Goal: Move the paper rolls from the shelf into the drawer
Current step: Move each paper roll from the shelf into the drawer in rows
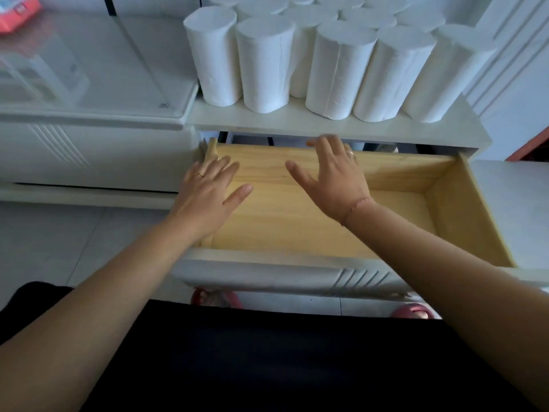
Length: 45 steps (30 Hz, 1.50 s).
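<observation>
**Both hands open over the pulled-out drawer, rolls standing on the shelf**

We are holding our left hand [208,188] over the left wall of the wooden drawer [463,203], near its back corner. The fingers are lying straight and slightly spread, gripping nothing. We cannot tell whether the palm is touching the wood. A thin ring [199,174] is showing on one finger.

We are raising our right hand [332,179] above the back half of the drawer, palm down and fingers fanned wide, also holding nothing. Its fingertips are reaching close under the front edge of the white shelf [297,121] and are blurring a little. A cord bracelet [356,203] is sitting at the wrist.

The drawer is standing pulled well out towards us, its bare pale wood bottom showing between our forearms and its white front panel lying nearest to us.

The white paper rolls [335,72] are all standing upright on the shelf directly above the drawer, packed side by side in tight rows that run back out of view.

To the left, a glass-topped white cabinet [89,69] is adjoining the shelf, with a red packet [17,13] lying at its far corner. Below the drawer front, pink slippers [215,297] are peeking out on the tiled floor.
</observation>
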Tool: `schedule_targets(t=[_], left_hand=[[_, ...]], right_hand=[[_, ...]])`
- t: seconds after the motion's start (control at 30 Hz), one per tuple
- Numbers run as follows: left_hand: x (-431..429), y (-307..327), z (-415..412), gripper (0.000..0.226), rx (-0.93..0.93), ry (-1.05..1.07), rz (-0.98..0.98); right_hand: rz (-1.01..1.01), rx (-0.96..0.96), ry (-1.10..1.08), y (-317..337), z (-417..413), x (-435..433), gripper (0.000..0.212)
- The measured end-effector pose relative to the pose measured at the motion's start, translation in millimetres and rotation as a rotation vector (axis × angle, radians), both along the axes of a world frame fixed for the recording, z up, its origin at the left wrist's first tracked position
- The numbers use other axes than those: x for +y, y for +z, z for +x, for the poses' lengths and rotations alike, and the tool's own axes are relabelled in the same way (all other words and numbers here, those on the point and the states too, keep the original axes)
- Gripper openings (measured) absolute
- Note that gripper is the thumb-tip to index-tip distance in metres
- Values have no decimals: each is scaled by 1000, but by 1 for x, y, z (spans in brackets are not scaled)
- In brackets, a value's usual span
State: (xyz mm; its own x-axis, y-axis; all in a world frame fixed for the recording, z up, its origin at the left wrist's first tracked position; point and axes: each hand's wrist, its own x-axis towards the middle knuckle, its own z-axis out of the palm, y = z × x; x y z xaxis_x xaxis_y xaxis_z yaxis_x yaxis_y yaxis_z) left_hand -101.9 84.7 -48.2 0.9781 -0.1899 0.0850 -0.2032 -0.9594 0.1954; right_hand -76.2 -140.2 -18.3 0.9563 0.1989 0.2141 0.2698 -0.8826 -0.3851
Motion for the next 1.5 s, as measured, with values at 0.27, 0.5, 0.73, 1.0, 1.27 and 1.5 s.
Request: schedule_targets(t=[0.27, 0.5, 0.73, 1.0, 1.27, 1.5], left_hand=[[17, -26, 21, 87, 228, 75, -40], [18, -28, 21, 90, 324, 21, 35], [17, -24, 20, 88, 346, 30, -8], [15, -22, 20, 90, 334, 66, -10], [13, -24, 19, 98, 328, 120, -16], [14, -22, 18, 97, 350, 111, -27]], right_hand=[[313, 21, -39, -3, 105, 61, 88], [611, -23, -208, -4, 159, 93, 110], [752, -34, -331, -1, 173, 117, 116], [682, -30, -174, 1, 138, 99, 83], [639, 152, 158, -13, 49, 50, 94], [521, 407, 113, -73, 40, 24, 103]])
